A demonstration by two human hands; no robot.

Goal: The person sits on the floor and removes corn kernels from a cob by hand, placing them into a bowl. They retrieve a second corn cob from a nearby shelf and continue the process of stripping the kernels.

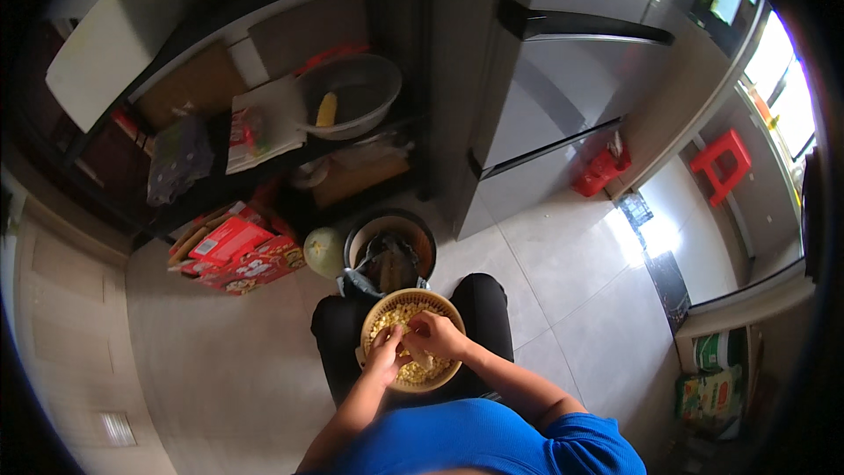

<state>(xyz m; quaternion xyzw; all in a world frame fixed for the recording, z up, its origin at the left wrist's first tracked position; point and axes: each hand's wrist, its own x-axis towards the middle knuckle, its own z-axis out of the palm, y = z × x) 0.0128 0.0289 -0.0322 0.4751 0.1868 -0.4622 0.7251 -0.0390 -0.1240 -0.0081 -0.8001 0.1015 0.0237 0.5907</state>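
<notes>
Fingers curled, the left hand point(384, 354) and right hand point(441, 337) grasp a pale, slender corn cob point(424, 359) inside the round tan basket's point(413, 295) rim; probably light, stiff, best held by its ends.

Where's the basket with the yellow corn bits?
In the head view, the basket sits at lower middle on the person's lap, under the left hand and right hand, near the bin.

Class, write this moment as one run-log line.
left hand: over corn kernels; right hand: beside left hand; yellowish basket: holds kernels; grip: too small to tell
</notes>
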